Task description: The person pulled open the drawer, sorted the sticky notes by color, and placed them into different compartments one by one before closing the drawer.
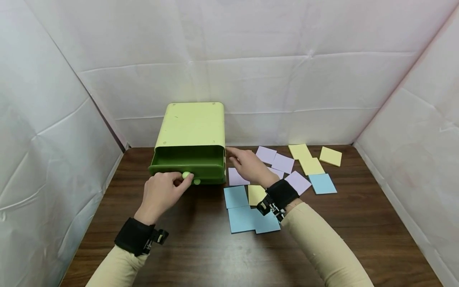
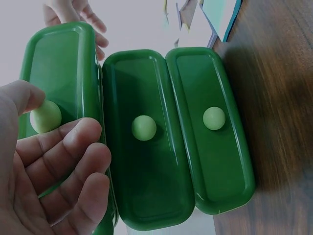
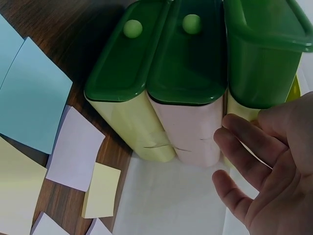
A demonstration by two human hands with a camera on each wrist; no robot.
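1. Nearest the head camera, two cream sleeves with black wrist straps are being extended over the dark wood-grain bench (image 1: 201, 247).
2. The pale green round knob (image 1: 186, 175) of the top dark green plastic drawer (image 1: 188, 161) is being pinched between the thumb and curled fingers (image 2: 73, 142) of the left hand (image 1: 161, 193); the drawer is being held pulled out a little from the light green plastic drawer cabinet (image 1: 191, 127), which is standing at the back of the bench against the white cloth backdrop (image 1: 251, 59).
3. In the left wrist view, two lower drawers are shown shut, each with its own knob untouched.
4. The cabinet's right side is being touched by the right hand (image 1: 247, 164), its fingers (image 3: 244, 142) loosely spread and straight, holding nothing.
5. Judged from this, the pull is best being made straight toward the body, with the right hand kept pressed against the cabinet wall so that the light cabinet is not being dragged forward with the drawer.
6. Square paper notes are lying scattered to the right of the cabinet: blue notes (image 1: 244, 211), lilac notes (image 1: 283, 163) and yellow notes (image 1: 308, 159), some overlapping, one lilac note just beside the cabinet's front corner.
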